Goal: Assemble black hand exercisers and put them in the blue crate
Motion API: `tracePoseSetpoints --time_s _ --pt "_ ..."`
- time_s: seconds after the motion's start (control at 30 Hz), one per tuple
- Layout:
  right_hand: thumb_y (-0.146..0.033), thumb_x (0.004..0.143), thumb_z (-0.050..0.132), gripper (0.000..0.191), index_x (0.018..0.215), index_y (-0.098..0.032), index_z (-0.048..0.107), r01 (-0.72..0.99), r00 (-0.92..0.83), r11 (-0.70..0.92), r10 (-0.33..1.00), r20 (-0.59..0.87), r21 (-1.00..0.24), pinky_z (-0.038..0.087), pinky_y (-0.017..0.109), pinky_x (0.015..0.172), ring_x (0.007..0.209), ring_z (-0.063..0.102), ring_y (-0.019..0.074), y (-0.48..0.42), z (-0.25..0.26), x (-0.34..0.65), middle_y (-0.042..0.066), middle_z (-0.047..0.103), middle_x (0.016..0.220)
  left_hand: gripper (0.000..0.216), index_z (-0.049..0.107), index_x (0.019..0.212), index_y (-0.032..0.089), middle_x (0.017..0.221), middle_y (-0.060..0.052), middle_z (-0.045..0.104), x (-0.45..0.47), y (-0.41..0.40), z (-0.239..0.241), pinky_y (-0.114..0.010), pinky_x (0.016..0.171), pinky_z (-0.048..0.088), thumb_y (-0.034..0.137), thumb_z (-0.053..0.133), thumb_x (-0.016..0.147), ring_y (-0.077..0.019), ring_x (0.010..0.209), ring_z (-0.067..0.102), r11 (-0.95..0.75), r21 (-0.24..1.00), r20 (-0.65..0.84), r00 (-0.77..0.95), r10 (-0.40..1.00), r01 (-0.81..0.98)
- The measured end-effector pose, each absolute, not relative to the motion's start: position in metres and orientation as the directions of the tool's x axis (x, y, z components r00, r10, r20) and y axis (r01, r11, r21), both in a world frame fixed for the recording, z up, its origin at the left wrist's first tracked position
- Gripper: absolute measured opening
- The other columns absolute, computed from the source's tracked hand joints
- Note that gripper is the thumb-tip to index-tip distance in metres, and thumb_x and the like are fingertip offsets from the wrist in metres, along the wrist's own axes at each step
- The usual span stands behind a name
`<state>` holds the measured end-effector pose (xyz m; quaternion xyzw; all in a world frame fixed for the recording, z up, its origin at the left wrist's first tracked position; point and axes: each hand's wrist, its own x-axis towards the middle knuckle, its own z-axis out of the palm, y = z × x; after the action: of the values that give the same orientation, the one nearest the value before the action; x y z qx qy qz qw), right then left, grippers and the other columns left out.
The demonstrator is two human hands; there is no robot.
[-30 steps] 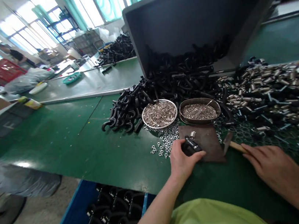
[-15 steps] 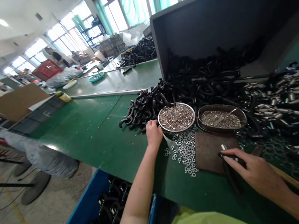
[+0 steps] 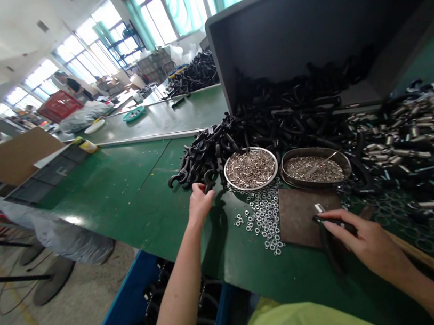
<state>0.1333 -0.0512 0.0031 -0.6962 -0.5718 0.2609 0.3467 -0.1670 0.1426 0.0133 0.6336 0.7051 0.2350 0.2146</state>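
Observation:
My left hand (image 3: pixel 200 203) is closed on a black hook-shaped part (image 3: pixel 210 178), in front of a heap of similar black parts (image 3: pixel 196 160). My right hand (image 3: pixel 367 241) grips a curved black part with a metal fitting (image 3: pixel 319 208) at its top, over the brown plate (image 3: pixel 295 216). To the left of that plate lie many loose nuts (image 3: pixel 262 212) on the green table. Behind the nuts stands a round dish of small metal pins (image 3: pixel 250 168). Beside it is an oval tin of tiny metal pieces (image 3: pixel 313 169).
A large dark bin (image 3: pixel 284 40) lies on its side at the back, spilling black parts. Metal sleeves (image 3: pixel 410 130) and rings (image 3: pixel 402 217) are piled on the right. A blue crate (image 3: pixel 132 282) of black parts stands below the table edge. A person (image 3: pixel 71 85) is far off.
My left hand has drawn back left from beside the round dish, now with a black hook-shaped part in its fingers. My right hand keeps its hold, nearly still. The view has shifted slightly.

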Motion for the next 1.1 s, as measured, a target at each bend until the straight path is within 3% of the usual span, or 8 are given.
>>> tracePoseSetpoints --time_s 0.1,0.17,0.27,0.43,0.63,0.8,0.93,1.1 --pt "-0.047 0.085 0.048 0.036 0.098 -0.019 0.066 0.423 0.232 -0.123 0.972 -0.023 -0.898 0.041 0.024 0.043 0.046 0.055 0.0145 -0.049 0.010 0.116 0.000 0.061 0.056 0.037 0.049 0.106 0.019 0.067 0.001 0.052 -0.135 0.083 0.006 -0.022 0.050 0.043 0.047 0.029 0.092 -0.0102 0.051 0.050 0.076 0.791 -0.080 -0.020 0.997 0.607" --pt "-0.047 0.085 0.048 0.035 0.095 -0.018 0.066 0.331 0.237 -0.088 0.971 -0.007 -0.940 0.037 0.023 0.039 0.041 0.049 0.0123 -0.048 0.017 0.103 -0.003 0.053 0.048 0.034 0.049 0.104 0.020 0.069 0.003 0.049 -0.108 0.044 0.003 -0.019 0.048 0.040 0.048 0.049 0.085 -0.0073 0.050 0.047 0.176 0.983 -0.181 0.200 0.963 0.041" --pt "-0.044 0.086 0.050 0.030 0.090 -0.019 0.067 0.293 0.264 0.001 0.961 0.082 -0.956 0.036 0.022 0.040 0.041 0.047 0.0104 -0.049 0.026 0.089 -0.003 0.054 0.051 0.037 0.047 0.094 0.020 0.065 0.007 0.043 -0.075 -0.001 0.005 -0.015 0.040 0.029 0.041 0.069 0.073 -0.0028 0.044 0.037 0.399 0.868 -0.235 0.461 0.855 -0.297" --pt "-0.035 0.088 0.051 0.021 0.087 -0.021 0.066 0.414 0.322 0.112 0.910 0.261 -0.903 0.046 0.022 0.055 0.060 0.061 0.0122 -0.057 0.032 0.086 0.000 0.067 0.073 0.050 0.046 0.100 0.022 0.066 0.008 0.038 -0.053 -0.026 0.016 -0.015 0.037 0.022 0.043 0.075 0.066 -0.0020 0.044 0.030 0.474 0.853 -0.294 0.551 0.781 -0.217" --pt "-0.030 0.088 0.050 0.018 0.080 -0.021 0.063 0.565 0.210 0.179 0.913 0.350 -0.806 0.047 0.022 0.063 0.066 0.065 0.0127 -0.062 0.031 0.096 -0.001 0.069 0.073 0.053 0.053 0.101 0.019 0.074 0.003 0.051 -0.048 -0.030 0.022 -0.019 0.052 0.040 0.037 0.080 0.060 -0.0080 0.060 0.044 0.170 0.984 -0.179 0.443 0.878 0.060" --pt "-0.033 0.089 0.049 0.020 0.099 -0.022 0.062 0.579 -0.036 0.234 0.964 0.263 -0.781 0.048 0.026 0.071 0.081 0.065 0.0159 -0.059 0.034 0.110 0.003 0.070 0.090 0.047 0.049 0.097 0.017 0.063 0.005 0.051 -0.047 -0.016 0.018 -0.020 0.039 0.041 0.042 0.074 0.066 -0.0073 0.044 0.047 0.492 0.867 -0.352 0.604 0.715 -0.077" --pt "-0.037 0.087 0.050 0.022 0.101 -0.021 0.058 0.620 -0.034 0.259 0.952 0.304 -0.741 0.047 0.030 0.072 0.080 0.062 0.0178 -0.065 0.032 0.117 0.006 0.067 0.088 0.048 0.048 0.099 0.018 0.063 0.006 0.052 -0.050 -0.007 0.018 -0.017 0.037 0.038 0.036 0.076 0.065 -0.0050 0.041 0.044 0.503 0.853 -0.360 0.541 0.760 -0.139" --pt "-0.051 0.093 0.029 0.043 0.098 -0.018 0.056 0.358 -0.052 -0.173 0.977 -0.205 -0.917 0.041 0.024 0.050 0.053 0.054 0.0135 -0.062 0.021 0.117 -0.002 0.057 0.058 0.061 0.050 0.114 0.022 0.091 -0.001 0.063 -0.059 -0.005 0.026 -0.025 0.068 0.050 0.025 0.079 0.061 -0.0138 0.075 0.060 0.135 0.990 -0.139 0.459 0.877 0.040"
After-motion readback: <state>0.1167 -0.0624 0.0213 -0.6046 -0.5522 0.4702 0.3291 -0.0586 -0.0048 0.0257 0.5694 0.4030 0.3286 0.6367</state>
